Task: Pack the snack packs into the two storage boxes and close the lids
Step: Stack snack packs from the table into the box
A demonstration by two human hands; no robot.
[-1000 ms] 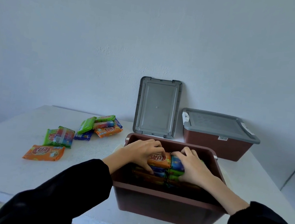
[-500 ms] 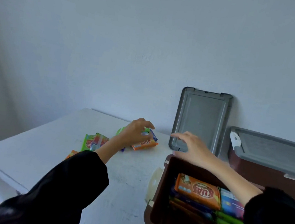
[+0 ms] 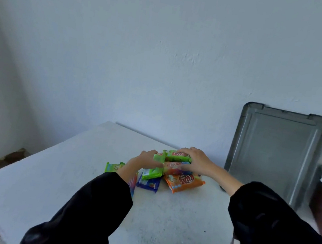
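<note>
Both my hands are on the loose packs (image 3: 172, 157) heaped near the table's (image 3: 69, 181) far edge. My left hand (image 3: 143, 160) has its fingers (image 3: 151, 153) curled round the end of the green one on top, and my right hand (image 3: 197, 160) is hooked over the stack's far side, so the bundle is squeezed between them. I judge the job partway. These packs are not yet boxed, and neither are the orange pack (image 3: 185, 181) and blue pack (image 3: 148, 182) beneath them. One lid (image 3: 274, 155) leans on the wall (image 3: 163, 62) by the far right corner, while the box (image 3: 316, 199) at the right edge looks lidded.
</note>
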